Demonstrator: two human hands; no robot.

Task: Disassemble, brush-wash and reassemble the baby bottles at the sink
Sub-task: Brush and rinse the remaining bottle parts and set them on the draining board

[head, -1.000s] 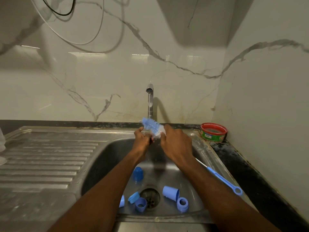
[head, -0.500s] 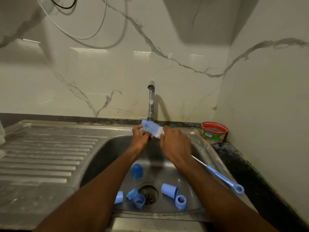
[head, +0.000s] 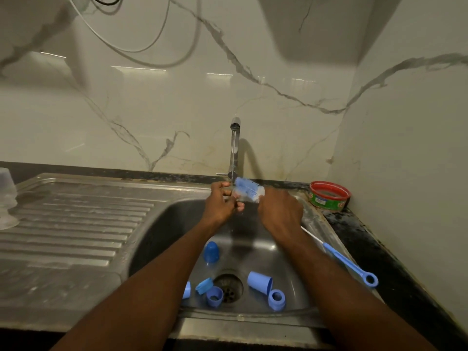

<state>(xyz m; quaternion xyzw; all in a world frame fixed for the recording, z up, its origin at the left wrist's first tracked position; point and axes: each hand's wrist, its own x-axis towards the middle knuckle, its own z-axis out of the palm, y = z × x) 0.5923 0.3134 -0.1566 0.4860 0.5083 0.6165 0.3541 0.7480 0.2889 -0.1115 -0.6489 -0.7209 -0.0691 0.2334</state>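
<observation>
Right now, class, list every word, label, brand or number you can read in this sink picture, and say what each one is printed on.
No text can be read anywhere in this picture.
Round tub, red rim, green label band: there are marks on the label, but they are too small and blurred to read.
Blue bottle parts in the sink: no print visible.
Bottle brush: no print visible.

A stainless steel sink unit [head: 76, 282] is set into a dark counter [head: 395, 252], its ribbed drainboard left of the basin. Around the basin's drain [head: 229, 285] lie blue bottle parts: a domed cap [head: 211, 252] behind it, a tube-shaped cover [head: 259, 281] and a screw ring [head: 277, 298] to its right, a second ring [head: 214, 296] and a flat piece [head: 203, 285] at its left. Far left of the drain a clear bottle [head: 7, 188] stands on the drainboard; far right, a red-rimmed green tub [head: 329, 197] sits on the counter
</observation>
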